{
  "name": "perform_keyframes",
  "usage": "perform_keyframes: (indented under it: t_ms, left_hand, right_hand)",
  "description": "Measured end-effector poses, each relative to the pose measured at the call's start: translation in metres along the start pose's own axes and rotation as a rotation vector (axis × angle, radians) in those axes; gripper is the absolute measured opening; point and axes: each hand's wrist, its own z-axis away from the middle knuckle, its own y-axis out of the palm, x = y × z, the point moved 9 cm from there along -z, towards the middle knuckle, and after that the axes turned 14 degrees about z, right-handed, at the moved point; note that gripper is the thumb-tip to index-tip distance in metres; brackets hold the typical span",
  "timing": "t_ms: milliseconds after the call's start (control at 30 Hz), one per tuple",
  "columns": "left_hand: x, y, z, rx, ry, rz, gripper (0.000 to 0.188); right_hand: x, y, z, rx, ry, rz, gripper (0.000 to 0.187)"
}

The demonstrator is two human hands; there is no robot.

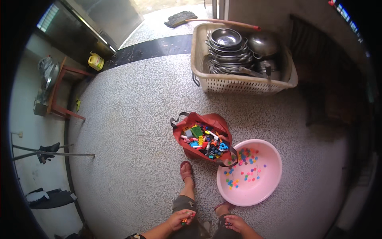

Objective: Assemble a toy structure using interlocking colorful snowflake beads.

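Note:
My left hand [180,220] is above my left knee, its fingers curled round a few small coloured plastic pieces [184,221] in orange, green and red. Over the other knee, my right hand [236,224] is closed with fingertips pinched; a tiny dark bit shows there, too small to name. In front of my right foot a pink basin [271,187] holds many small snowflake-shaped plastic pieces [250,174] in several colours. A red fabric bag [187,150] with dark handles stands just left of the basin, full of mixed toy building bricks [203,137]. One handle hangs over the basin's rim.
A large cream plastic basket [242,84] of stacked metal bowls and pans stands beyond the bag. Behind it lies a mop [181,18] near the doorway. At left are a wooden stool [63,91], a yellow jug [96,61] and a metal rack [75,154].

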Motion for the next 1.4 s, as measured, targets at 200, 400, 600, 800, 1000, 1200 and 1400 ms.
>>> perform_keyframes:
  t_ms: [200, 400, 600, 800, 1000, 1200, 1400]
  left_hand:
    - [-0.059, 0.003, 0.105, 0.019, 0.081, 0.141, 0.024]
    - [-0.167, 0.058, 0.211, 0.014, 0.242, 0.205, 0.018]
    - [-0.253, 0.023, 0.258, -0.004, 0.372, 0.327, 0.018]
    - [-0.36, 0.047, 0.279, 0.078, 0.449, 0.37, 0.019]
    - [-0.521, 0.096, 0.292, 0.075, 0.555, 0.31, 0.02]
    - [-0.669, 0.112, 0.299, -0.067, 0.667, 0.437, 0.014]
    - [-0.798, 0.158, 0.301, -0.016, 0.673, 0.47, 0.014]
  right_hand:
    - [0.085, 0.014, 0.099, -0.196, -0.196, 0.205, 0.038]
    - [0.192, 0.101, 0.204, -0.614, -0.24, 0.199, 0.015]
    - [0.265, 0.185, 0.23, -0.539, -0.269, 0.18, 0.012]
    - [0.347, 0.238, 0.201, -0.429, -0.274, 0.372, 0.022]
    - [0.476, 0.296, 0.133, -0.129, -0.322, 0.391, 0.026]
    - [0.706, 0.46, 0.12, -0.2, -0.297, 0.615, 0.017]
    - [0.916, 0.555, 0.059, -0.122, -0.496, 0.705, 0.017]
